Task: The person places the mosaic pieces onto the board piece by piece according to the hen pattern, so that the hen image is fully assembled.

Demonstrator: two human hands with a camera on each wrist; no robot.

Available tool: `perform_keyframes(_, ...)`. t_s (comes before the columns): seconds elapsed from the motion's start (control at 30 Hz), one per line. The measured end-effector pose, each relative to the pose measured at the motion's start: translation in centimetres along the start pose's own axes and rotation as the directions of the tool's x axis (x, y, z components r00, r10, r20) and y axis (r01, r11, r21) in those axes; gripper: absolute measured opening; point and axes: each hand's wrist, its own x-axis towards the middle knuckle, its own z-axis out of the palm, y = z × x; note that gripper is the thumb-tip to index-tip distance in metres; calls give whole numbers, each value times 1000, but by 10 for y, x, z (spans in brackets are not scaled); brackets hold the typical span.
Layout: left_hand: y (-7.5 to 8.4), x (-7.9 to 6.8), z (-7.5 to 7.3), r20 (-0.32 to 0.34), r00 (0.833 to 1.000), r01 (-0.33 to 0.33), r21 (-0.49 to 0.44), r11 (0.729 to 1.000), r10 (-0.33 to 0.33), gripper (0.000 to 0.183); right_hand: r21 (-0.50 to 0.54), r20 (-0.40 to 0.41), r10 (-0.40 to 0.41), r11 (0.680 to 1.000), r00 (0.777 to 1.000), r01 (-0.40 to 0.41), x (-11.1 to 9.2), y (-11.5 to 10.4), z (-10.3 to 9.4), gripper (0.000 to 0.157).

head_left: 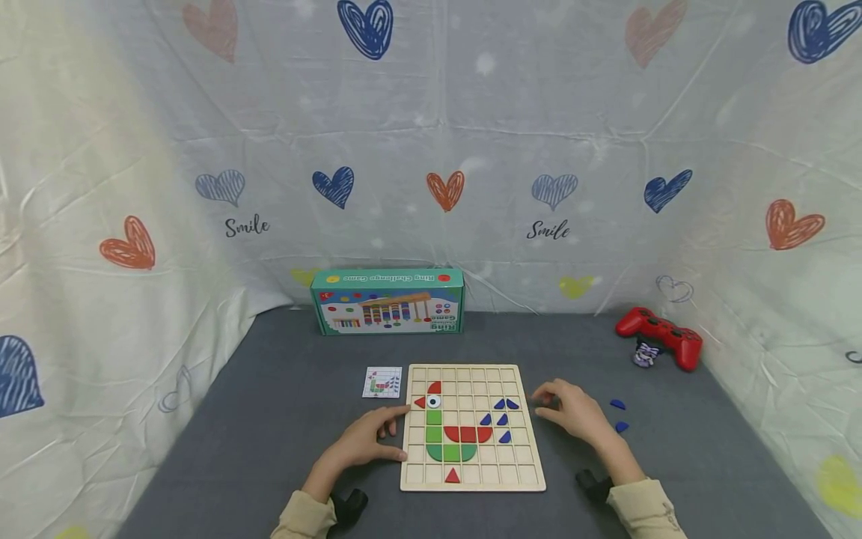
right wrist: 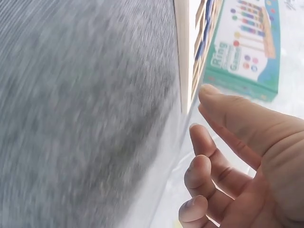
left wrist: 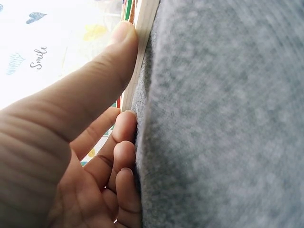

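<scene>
A wooden grid board (head_left: 525,457) lies on the table with red, green and blue shaped pieces in its cells. They form a bird-like figure with an eye piece (head_left: 434,402) and a red triangle (head_left: 453,475) near the bottom. Several blue pieces (head_left: 505,437) sit in the right half. My left hand (head_left: 364,436) rests at the board's left side, its thumb and index finger touching the edge (left wrist: 142,35). Just off the right edge hovers my right hand (head_left: 572,410), fingers loosely bent, nothing showing between them. Two loose blue pieces (head_left: 617,404) lie to its right.
A small pattern card (head_left: 381,382) lies left of the board's top corner. Behind stands a green Ring Challenge Game box (head_left: 390,311). At the back right are a red game controller (head_left: 660,335) and a small dark figure (head_left: 646,354). Heart-printed curtain surrounds the table.
</scene>
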Motion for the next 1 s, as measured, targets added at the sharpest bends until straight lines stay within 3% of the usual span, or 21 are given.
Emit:
perform_keyframes(0.27,-1,1,0,-3,1000,-7,4,1000,7,76,-3,-3,1,1000,1000,-1,-8,20,-15,18)
perform_keyframes(1.0,-3,0,1,-1,1000,-17,-3,1000,17,77,-29,27,109,994,994,-109,-27,74,-48,21)
